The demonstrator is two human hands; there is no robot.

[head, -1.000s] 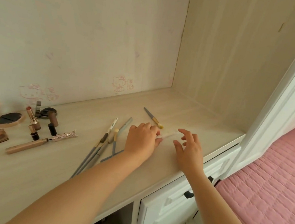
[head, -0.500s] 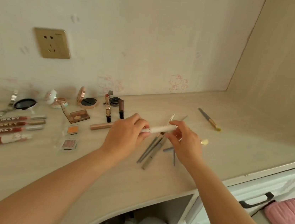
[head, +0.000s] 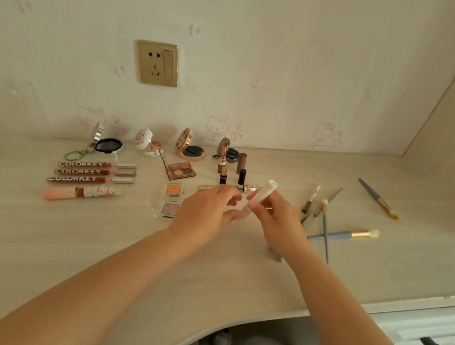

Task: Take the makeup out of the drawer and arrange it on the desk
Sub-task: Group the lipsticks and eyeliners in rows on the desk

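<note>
Gold wall socket (head: 157, 63); pale woodgrain desk (head: 97, 242)

Lip glosses (head: 92, 174) left, compacts (head: 191, 150) behind, brushes (head: 342, 233) right on desk (head: 97, 242).

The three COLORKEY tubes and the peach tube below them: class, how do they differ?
The COLORKEY tubes carry bold white lettering; the peach tube shows none, only a pale figure on it. The COLORKEY tubes have dark red bodies with silver caps at the right end; the peach tube is peach at its left end. Shared: all lie flat, roughly parallel, on the desk, in one stack of rows.

Head camera looks down, close over desk (head: 97, 242)
</note>
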